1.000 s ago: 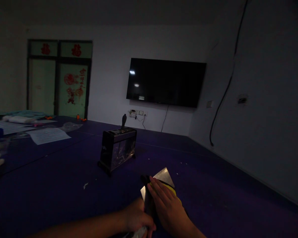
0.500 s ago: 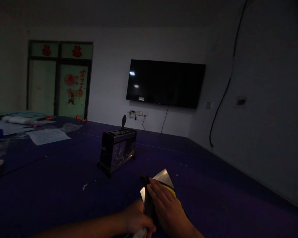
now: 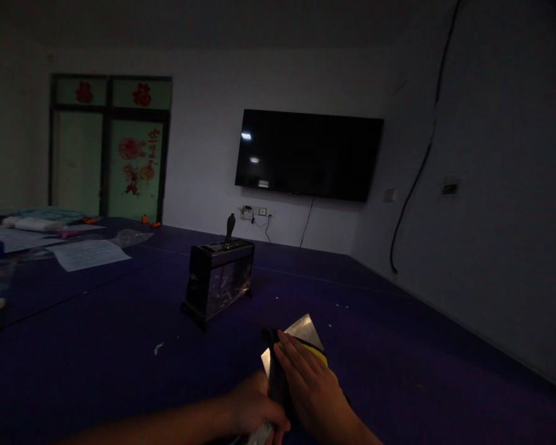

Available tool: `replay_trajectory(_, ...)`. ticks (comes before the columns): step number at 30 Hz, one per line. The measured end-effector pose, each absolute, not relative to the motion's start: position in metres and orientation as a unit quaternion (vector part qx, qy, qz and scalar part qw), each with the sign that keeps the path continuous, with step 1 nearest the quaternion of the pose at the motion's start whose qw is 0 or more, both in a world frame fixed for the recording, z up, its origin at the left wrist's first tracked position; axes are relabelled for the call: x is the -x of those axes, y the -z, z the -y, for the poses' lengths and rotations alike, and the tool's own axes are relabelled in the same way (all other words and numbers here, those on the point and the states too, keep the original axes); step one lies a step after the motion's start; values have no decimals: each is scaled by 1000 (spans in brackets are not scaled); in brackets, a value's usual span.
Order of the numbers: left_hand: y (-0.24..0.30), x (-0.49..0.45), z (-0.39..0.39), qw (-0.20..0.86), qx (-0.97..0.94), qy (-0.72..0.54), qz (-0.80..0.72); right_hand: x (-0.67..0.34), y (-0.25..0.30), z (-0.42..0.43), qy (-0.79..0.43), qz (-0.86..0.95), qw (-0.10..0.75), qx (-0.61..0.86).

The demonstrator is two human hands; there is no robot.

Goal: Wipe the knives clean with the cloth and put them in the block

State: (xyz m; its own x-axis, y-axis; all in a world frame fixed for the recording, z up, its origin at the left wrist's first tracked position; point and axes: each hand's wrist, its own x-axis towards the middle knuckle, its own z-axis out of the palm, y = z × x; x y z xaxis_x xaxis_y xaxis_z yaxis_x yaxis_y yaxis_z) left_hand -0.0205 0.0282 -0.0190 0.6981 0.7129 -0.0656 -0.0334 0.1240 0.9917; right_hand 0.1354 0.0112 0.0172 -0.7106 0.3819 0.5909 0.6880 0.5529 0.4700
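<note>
Low in the middle, both my hands are at a black-and-yellow tool (image 3: 322,356) with a broad, shiny metal plate (image 3: 307,329). My right hand (image 3: 310,386) lies over it with the fingers straight and close together, and its thumb is hidden. To its left, my left hand (image 3: 257,405) is closed around the dark lower part between the two hands. A whitish, crinkled thing (image 3: 262,434) shows under the left fist. Another bright metal corner (image 3: 265,361) sticks out just above that fist. The tool's exact kind is hard to make out.
Beyond my hands stands a black box (image 3: 220,278) with a clear side, scraps inside and a dark handle on top. Paper sheets (image 3: 90,253), plastic bags and a white roll (image 3: 30,224) lie at the left on the dark purple table (image 3: 97,352). A wall (image 3: 491,272) borders the right.
</note>
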Motion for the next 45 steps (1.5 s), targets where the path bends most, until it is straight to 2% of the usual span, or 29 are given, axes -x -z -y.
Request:
replay_trajectory(9, 16, 21, -24, 692, -596, -292, -284, -136, -15, -13, 365, 853, 202, 313)
replay_trajectory(30, 15, 23, -24, 728, -577, -250, -273, -136, -15, -14, 354, 857, 199, 315)
replay_trajectory(40, 23, 22, -30, 702, -594, -270, -286, -135, -16, -13, 356, 856, 201, 317)
replay_trajectory(45, 20, 22, -27, 727, -567, -271, -278, -136, -15, -13, 355, 858, 207, 308)
